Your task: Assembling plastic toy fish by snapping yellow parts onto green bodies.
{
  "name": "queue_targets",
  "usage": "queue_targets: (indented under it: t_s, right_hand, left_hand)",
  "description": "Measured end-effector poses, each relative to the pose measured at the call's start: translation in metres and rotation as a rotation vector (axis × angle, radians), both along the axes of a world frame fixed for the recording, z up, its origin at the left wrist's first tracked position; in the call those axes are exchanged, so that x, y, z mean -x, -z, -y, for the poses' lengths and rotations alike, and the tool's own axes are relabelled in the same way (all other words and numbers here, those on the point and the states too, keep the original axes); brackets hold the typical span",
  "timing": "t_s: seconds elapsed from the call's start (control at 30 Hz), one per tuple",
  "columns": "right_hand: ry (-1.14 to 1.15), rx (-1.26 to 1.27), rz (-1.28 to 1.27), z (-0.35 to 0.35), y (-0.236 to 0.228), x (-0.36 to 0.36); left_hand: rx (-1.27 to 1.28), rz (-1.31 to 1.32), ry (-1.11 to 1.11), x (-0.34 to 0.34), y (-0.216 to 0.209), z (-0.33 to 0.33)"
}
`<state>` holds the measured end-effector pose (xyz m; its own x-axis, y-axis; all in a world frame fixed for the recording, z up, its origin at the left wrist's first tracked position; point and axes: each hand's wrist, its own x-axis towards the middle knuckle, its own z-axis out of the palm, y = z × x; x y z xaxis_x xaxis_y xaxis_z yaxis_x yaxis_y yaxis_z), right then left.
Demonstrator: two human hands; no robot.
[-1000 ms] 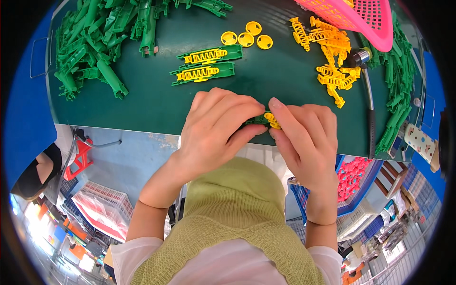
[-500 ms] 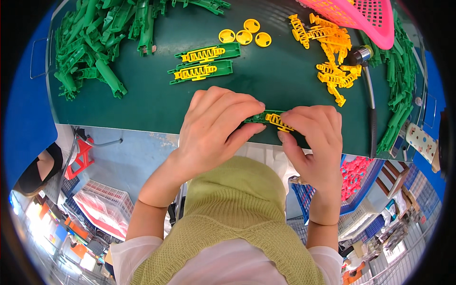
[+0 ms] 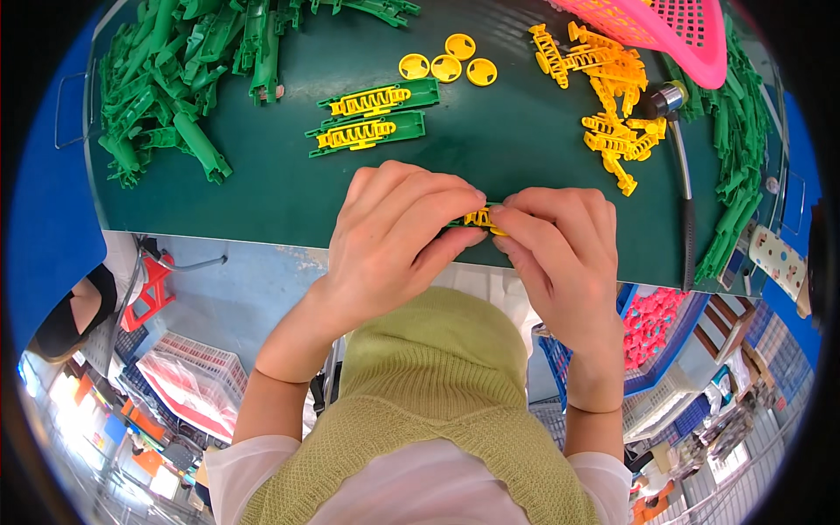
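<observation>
Near the front edge of the dark green table, my left hand (image 3: 394, 229) is closed on a green plastic shell, mostly hidden under its fingers. My right hand (image 3: 564, 254) pinches a yellow ridged plastic piece (image 3: 478, 218), which lies against the green shell between both hands. Fingertips of the two hands are close together. Farther back to the left lie two green shells (image 3: 411, 125), each with a yellow ridged piece (image 3: 357, 135) set in it. Several yellow round discs (image 3: 446, 68) lie beyond them.
Green shells are heaped at the far left (image 3: 166, 87), with more green parts (image 3: 739, 149) along the right. A pile of yellow pieces (image 3: 612, 70), a hammer (image 3: 685, 184) and a pink basket (image 3: 661, 31) occupy the right side. Below the table's right edge stands a blue crate (image 3: 674, 350) of pink parts.
My right hand has shifted left with the yellow piece, farther along the green shell and closer to my left hand. My left hand has hardly moved.
</observation>
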<state>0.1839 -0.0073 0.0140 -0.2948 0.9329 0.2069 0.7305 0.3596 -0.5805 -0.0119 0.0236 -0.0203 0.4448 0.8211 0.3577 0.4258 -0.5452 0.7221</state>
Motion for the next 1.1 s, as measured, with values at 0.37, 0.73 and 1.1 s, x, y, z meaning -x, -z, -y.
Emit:
queue_targets:
  t_s: [0.37,0.73,1.1]
  right_hand:
    - [0.065,0.063,-0.032,0.000,0.004,0.004]
    - [0.169,-0.125,-0.065,0.011,0.015,-0.016]
    - [0.205,-0.208,-0.155,0.004,0.031,-0.016]
  left_hand:
    - [-0.211,-0.178,0.084,0.003,-0.001,-0.001]
    - [-0.288,-0.267,-0.246,0.034,-0.008,0.001]
    - [-0.136,-0.486,-0.848,0.116,-0.017,-0.029]
